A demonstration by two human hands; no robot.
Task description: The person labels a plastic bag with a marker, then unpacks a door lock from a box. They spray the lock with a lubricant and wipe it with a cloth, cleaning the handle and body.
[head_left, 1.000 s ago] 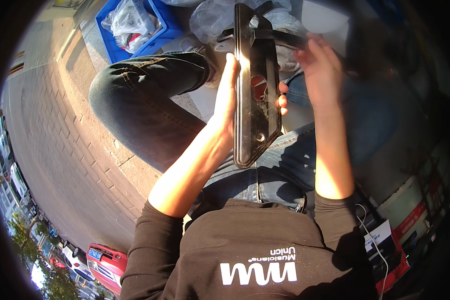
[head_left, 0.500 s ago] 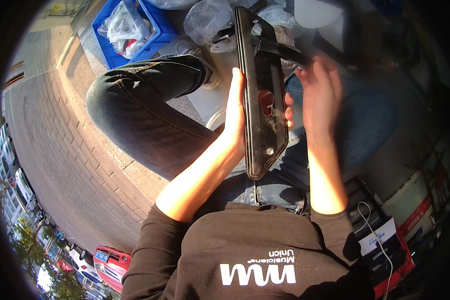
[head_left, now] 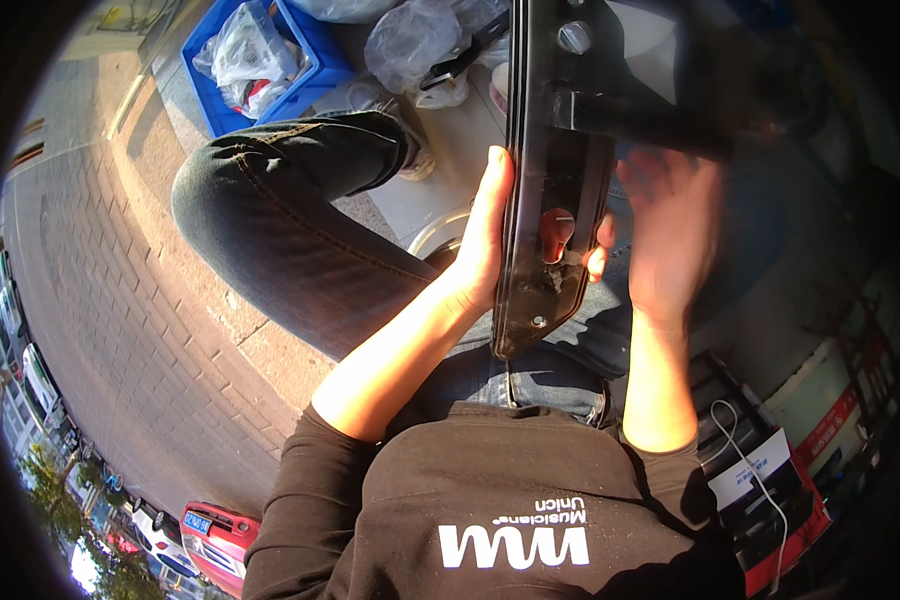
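Catching the sun above a seated person's lap, a black slotted bracket (head_left: 560,180) stands tilted in the left hand (head_left: 482,250), its grip wrapped firmly around the long edges, thumb on one side and fingertips on the other. The right hand (head_left: 673,235), blurred, spreads its fingers loosely just below the projecting black bar (head_left: 630,118); whether it touches cannot be told. Within the last second the bracket's upper end has risen toward the viewer and the right hand has shifted below the bar, apparently leaving the left to carry the weight. Beyond are a bent denim knee (head_left: 260,205), clear plastic bags (head_left: 405,45), a blue crate (head_left: 317,82), brick paving (head_left: 140,260) and a red car (head_left: 222,545).
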